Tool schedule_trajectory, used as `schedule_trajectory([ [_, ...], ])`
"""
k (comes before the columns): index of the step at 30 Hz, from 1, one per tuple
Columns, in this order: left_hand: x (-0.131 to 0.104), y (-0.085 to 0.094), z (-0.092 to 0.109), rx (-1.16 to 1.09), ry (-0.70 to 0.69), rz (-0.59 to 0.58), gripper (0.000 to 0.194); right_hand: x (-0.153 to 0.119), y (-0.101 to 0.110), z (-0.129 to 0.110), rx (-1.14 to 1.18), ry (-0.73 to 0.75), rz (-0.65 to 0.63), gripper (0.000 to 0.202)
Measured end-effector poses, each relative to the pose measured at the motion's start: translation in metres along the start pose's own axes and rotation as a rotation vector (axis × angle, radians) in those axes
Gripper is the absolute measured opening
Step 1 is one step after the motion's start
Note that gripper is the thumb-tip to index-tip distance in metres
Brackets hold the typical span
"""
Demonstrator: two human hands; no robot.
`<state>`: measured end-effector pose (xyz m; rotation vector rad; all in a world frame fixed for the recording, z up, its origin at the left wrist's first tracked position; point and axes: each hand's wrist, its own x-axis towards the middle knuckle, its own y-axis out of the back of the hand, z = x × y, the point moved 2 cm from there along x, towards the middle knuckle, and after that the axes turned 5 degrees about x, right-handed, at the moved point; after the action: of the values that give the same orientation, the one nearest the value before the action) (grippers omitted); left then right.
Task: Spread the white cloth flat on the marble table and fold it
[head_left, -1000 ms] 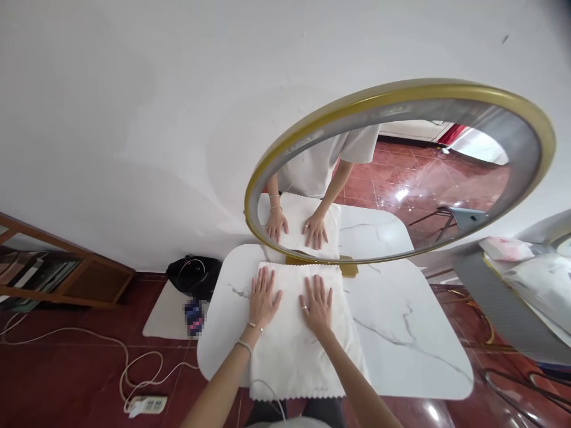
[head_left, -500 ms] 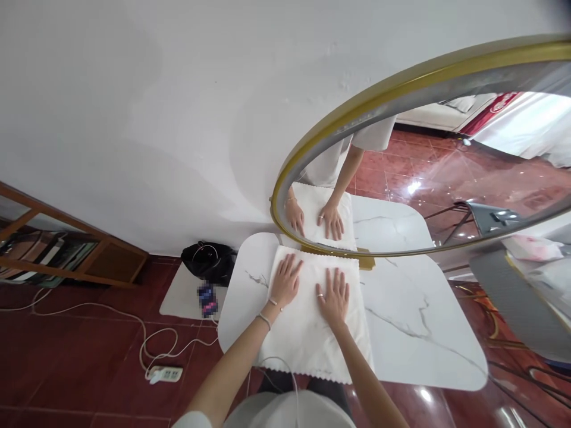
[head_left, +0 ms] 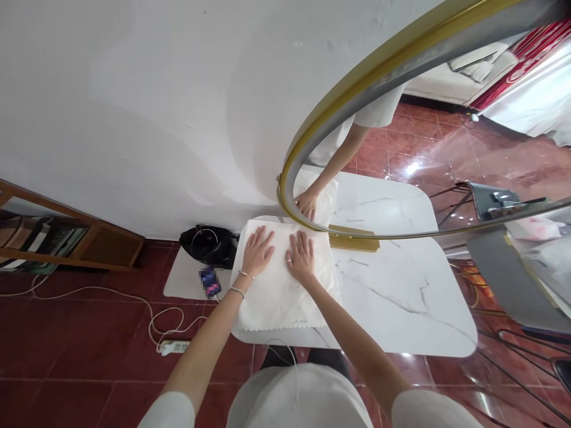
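A white cloth (head_left: 285, 300) with scalloped edges lies flat on the left part of a white marble-patterned table (head_left: 392, 297). My left hand (head_left: 257, 251) rests palm down on the cloth's upper left area, fingers spread, bracelets at the wrist. To its right, my right hand (head_left: 301, 257) also presses flat on the cloth, a ring on one finger. Neither hand grips anything. Slight creases show in the fabric.
A large gold-framed mirror (head_left: 330, 119) stands on a gold base (head_left: 354, 239) at the table's back edge. On the left are a black bag (head_left: 207, 246), a power strip (head_left: 175, 346) on the floor and a wooden shelf (head_left: 107, 245). A grey chair (head_left: 513, 279) is at right.
Both hands and the cloth have shifted left across the table, so the cloth now lies near its left edge. The camera view has also moved a little.
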<state>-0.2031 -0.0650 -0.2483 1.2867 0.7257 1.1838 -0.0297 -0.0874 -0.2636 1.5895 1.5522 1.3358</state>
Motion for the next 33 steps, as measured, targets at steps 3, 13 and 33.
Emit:
schedule_trajectory([
  [3,0.016,0.000,-0.015,-0.001,0.011,0.026,0.051,0.028,-0.011,-0.003,-0.004,-0.006,-0.021,0.057],
  [13,0.040,0.000,-0.021,-0.133,0.063,0.119,0.036,0.066,-0.014,-0.001,-0.040,-0.045,-0.073,0.058],
  [33,-0.056,0.011,0.014,0.072,0.066,0.000,0.061,-0.060,0.019,-0.022,-0.012,0.213,-0.169,0.058],
])
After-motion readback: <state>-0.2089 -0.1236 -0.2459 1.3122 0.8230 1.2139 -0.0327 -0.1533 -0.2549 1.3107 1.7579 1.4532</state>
